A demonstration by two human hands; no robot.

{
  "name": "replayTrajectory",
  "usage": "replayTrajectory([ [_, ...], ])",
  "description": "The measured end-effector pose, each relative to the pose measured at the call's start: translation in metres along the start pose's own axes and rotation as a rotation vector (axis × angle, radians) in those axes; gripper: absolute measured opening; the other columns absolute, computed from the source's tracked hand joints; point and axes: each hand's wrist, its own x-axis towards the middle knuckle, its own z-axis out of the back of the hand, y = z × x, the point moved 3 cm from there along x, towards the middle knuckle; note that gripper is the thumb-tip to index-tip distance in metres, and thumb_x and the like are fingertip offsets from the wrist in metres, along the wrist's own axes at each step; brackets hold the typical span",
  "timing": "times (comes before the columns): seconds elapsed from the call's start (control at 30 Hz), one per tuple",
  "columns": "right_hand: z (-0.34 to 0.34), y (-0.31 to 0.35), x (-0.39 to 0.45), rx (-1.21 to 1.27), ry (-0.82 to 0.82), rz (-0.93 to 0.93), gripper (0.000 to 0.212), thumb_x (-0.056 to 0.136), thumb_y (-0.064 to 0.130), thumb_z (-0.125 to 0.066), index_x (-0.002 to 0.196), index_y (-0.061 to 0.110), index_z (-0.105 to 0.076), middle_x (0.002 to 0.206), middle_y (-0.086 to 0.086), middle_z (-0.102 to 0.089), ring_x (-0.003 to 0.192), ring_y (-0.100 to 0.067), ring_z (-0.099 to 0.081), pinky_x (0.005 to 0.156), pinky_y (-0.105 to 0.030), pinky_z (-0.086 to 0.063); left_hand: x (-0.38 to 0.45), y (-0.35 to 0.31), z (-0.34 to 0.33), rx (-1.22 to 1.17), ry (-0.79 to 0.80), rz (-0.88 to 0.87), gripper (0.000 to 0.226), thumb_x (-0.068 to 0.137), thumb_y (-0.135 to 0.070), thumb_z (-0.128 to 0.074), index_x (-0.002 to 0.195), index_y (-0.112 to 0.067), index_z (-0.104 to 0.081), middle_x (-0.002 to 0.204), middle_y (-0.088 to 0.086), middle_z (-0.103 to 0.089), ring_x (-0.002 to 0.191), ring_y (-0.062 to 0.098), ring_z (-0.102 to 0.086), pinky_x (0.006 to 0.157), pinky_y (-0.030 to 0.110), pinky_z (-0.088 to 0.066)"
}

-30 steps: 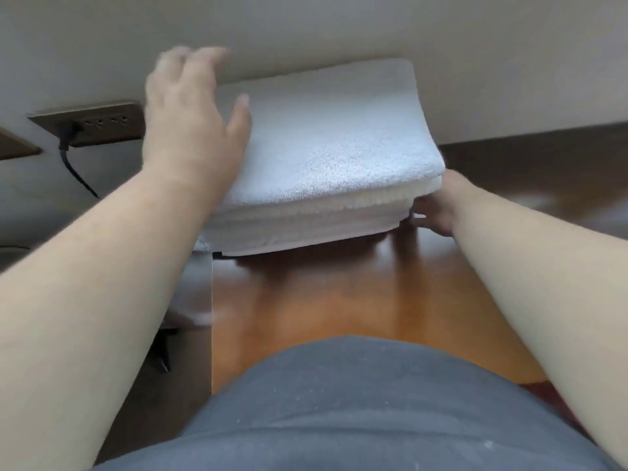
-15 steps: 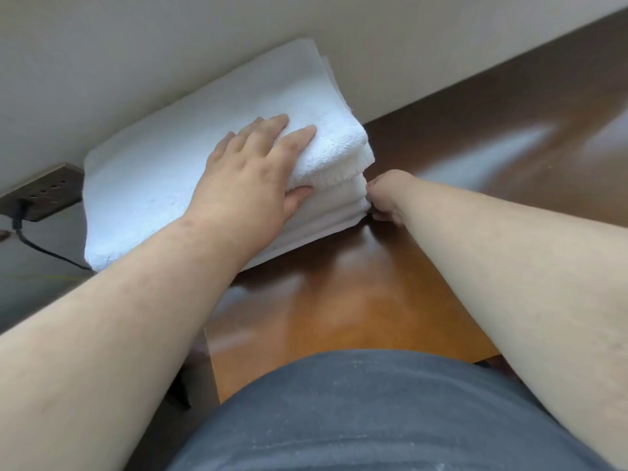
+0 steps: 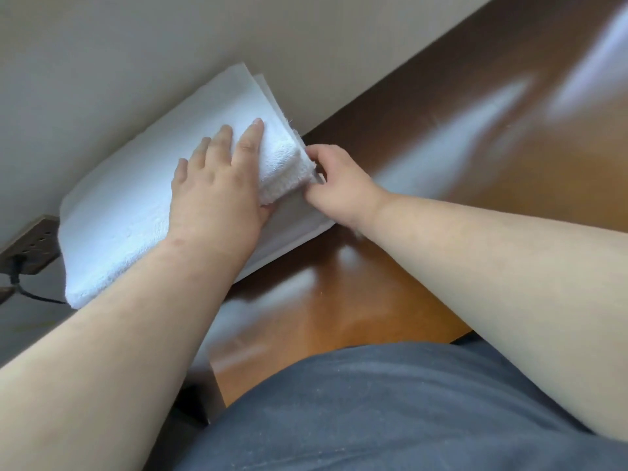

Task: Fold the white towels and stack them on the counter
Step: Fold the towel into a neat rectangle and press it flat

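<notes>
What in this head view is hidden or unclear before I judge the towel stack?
- Stack of folded white towels: count unclear, the left hand and forearm cover its front edge.
- Right hand: fingertips hidden in the stack's corner.
- Glossy brown wooden counter: far end blurred.
- Dark wall socket: cut off at the left edge.

Bare wooden counter (image 3: 475,137) stretching right of the towel stack (image 3: 129,198), open to reach. Wall (image 3: 170,45) tight behind the stack, blocking the far side. Outlet plate (image 3: 30,244) and cord (image 3: 34,294) crowding the left end. Both forearms crossing the near approach.
</notes>
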Motion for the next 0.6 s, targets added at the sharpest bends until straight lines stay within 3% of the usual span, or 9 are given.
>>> replayTrajectory([
  [0.1,-0.003,0.013,-0.01,-0.046,-0.099,0.089,0.043,0.074,0.025,-0.07,0.116,0.022,-0.063,0.111,-0.002,-0.058,0.108,-0.017,-0.054,0.095,-0.03,-0.045,0.004,0.006,0.002,-0.039,-0.012,0.01,0.091,0.081,-0.053,-0.068,0.151,-0.031,-0.015,0.155,0.01,-0.03,0.14,0.033,-0.03,0.111,0.05,-0.027],
  [0.2,0.0,0.017,-0.01,-0.069,-0.12,0.093,0.038,0.074,0.035,-0.079,0.108,0.025,-0.065,0.103,0.001,-0.06,0.095,-0.013,-0.056,0.084,-0.025,-0.045,0.006,0.008,0.004,-0.065,-0.012,0.008,0.092,0.079,-0.055,-0.07,0.151,-0.031,-0.017,0.152,0.008,-0.034,0.137,0.031,-0.033,0.108,0.048,-0.03],
  [0.3,0.004,0.02,-0.009,-0.082,-0.101,0.123,0.024,0.078,0.035,-0.076,0.098,0.024,-0.065,0.093,0.006,-0.06,0.081,-0.008,-0.055,0.067,-0.022,-0.04,0.007,0.009,0.007,-0.1,-0.005,0.022,0.091,0.079,-0.062,-0.065,0.15,-0.032,-0.017,0.152,0.004,-0.034,0.137,0.029,-0.034,0.109,0.047,-0.03],
  [0.37,0.005,0.022,-0.01,-0.124,-0.123,0.164,0.019,0.081,0.032,-0.073,0.091,0.02,-0.063,0.088,0.005,-0.058,0.078,-0.01,-0.051,0.064,-0.024,-0.034,0.008,0.01,0.01,-0.111,-0.03,0.016,0.085,0.083,-0.062,-0.06,0.15,-0.032,-0.018,0.15,0.003,-0.036,0.134,0.029,-0.036,0.108,0.048,-0.031],
  [0.5,0.004,0.013,-0.018,-0.171,-0.156,0.193,0.019,0.083,0.023,-0.074,0.086,0.021,-0.055,0.091,0.002,-0.053,0.09,-0.019,-0.05,0.076,-0.027,-0.037,0.01,0.015,0.013,-0.129,-0.08,0.031,0.076,0.086,-0.044,-0.062,0.149,-0.033,-0.021,0.147,0.002,-0.039,0.127,0.032,-0.04,0.104,0.048,-0.033],
  [0.6,0.002,0.002,-0.024,-0.207,-0.107,0.191,0.015,0.086,0.021,-0.071,0.093,0.021,-0.058,0.095,0.005,-0.048,0.097,-0.019,-0.047,0.083,-0.029,-0.038,0.011,0.014,0.01,-0.123,-0.065,0.036,0.077,0.086,-0.045,-0.061,0.149,-0.031,-0.02,0.148,0.004,-0.037,0.129,0.031,-0.039,0.106,0.046,-0.032],
])
